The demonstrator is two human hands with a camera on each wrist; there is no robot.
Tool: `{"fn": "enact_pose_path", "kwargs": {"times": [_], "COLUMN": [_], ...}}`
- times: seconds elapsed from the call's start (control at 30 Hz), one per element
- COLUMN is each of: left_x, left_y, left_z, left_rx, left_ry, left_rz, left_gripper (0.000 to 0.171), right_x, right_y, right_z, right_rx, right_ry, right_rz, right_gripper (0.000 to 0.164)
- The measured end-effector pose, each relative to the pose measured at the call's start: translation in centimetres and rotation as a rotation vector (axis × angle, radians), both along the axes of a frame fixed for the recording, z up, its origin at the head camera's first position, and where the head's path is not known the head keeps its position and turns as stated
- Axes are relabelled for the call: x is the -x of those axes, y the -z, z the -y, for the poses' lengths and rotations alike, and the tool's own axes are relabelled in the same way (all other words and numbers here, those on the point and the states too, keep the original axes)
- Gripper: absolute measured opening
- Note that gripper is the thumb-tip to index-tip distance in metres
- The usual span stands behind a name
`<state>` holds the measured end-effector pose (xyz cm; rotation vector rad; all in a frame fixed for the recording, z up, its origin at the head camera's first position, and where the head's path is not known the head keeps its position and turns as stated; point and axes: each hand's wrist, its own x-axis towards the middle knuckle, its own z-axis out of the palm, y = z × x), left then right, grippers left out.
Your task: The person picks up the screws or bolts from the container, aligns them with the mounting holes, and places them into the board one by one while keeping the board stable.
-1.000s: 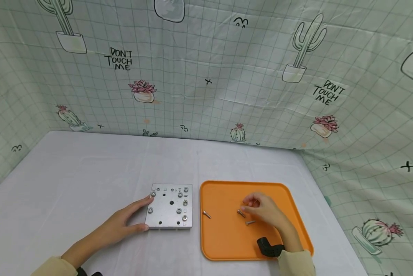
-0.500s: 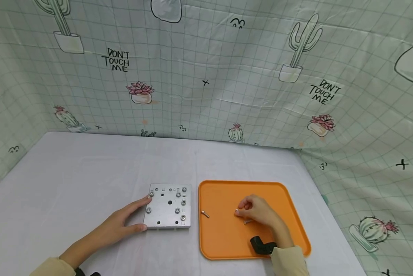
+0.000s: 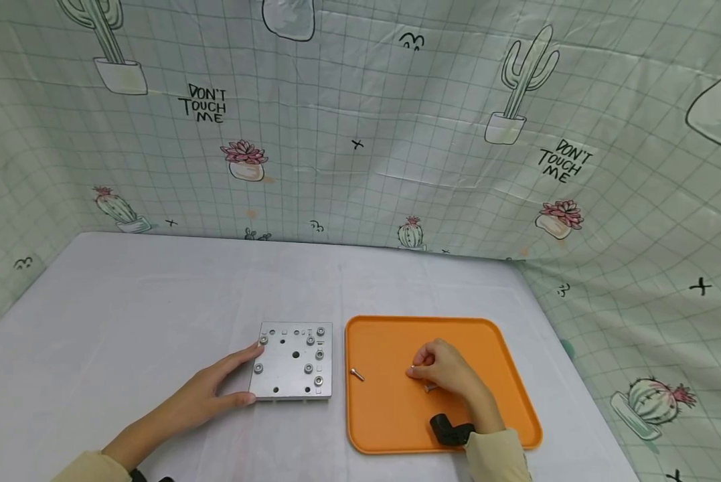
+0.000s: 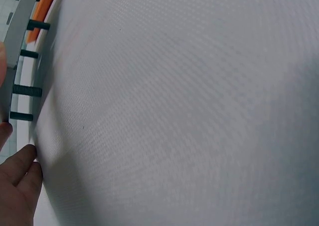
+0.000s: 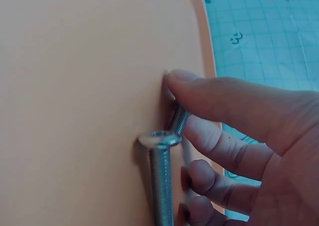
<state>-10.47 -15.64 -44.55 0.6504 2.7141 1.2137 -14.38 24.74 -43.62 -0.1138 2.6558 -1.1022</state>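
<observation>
A silver metal plate (image 3: 284, 361) with holes and several socket-head bolts lies left of the orange tray (image 3: 390, 438). My left hand (image 3: 206, 388) touches the plate's left edge with spread thumb and index finger. Threaded bolt ends (image 4: 27, 90) stick out beneath the plate in the left wrist view. Over the tray, my right hand (image 3: 447, 368) pinches a bolt (image 5: 180, 120) between thumb and index finger; the fingers hide part of it. Closer to the right wrist camera lies a second bolt (image 5: 162, 186) on the tray. Another bolt (image 3: 357, 375) rests near the tray's left side.
White cloth covers the table (image 3: 167, 288). A patterned fabric backdrop (image 3: 336, 181) rises behind it and along both sides. The tray's raised rim (image 3: 423, 317) surrounds the right hand's area. A black strap mount (image 3: 449, 430) sits at the right wrist.
The right hand has moved down and slightly left, and its thumb and index finger have closed on the middle bolt. The left hand has stayed at the plate's edge.
</observation>
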Motion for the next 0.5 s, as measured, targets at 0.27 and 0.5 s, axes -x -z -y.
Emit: {"fn": "enact_pose_path", "kwargs": {"times": [0.27, 0.5], "left_x": [-0.1, -0.08], "left_y": [-0.1, -0.06], "left_z": [0.0, 0.05], "left_rx": [-0.011, -0.028], "left_ry": [-0.002, 0.012], "left_rz": [-0.004, -0.017], "left_gripper": [0.064, 0.064], "right_x": [-0.24, -0.43], "right_y": [-0.2, -0.29], "right_z": [0.31, 0.34], "right_rx": [-0.007, 0.015], "right_ry": [0.008, 0.009], "right_rz": [-0.002, 0.017], "right_gripper": [0.015, 0.014]}}
